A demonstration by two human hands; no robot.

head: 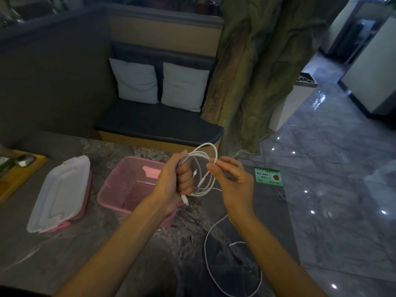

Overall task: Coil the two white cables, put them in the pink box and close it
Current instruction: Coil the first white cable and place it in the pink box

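My left hand [173,181] is closed around a bundle of white cable loops [205,155], held above the right side of the open pink box [111,196]. My right hand [232,181] pinches one loop of that cable between thumb and forefinger. A plug end hangs below my left fist. A loose length of white cable [209,251] trails down from the hands and curls on the dark marble table [107,254] near my right forearm. Whether this is a second cable or the same one is unclear. The box's clear lid [62,191] lies to its left.
A wooden tray [19,179] with a metal object sits at the table's far left. A green card [269,176] lies near the table's right edge. Beyond the table are a bench with two pillows [158,84] and a tree-shaped column [257,71].
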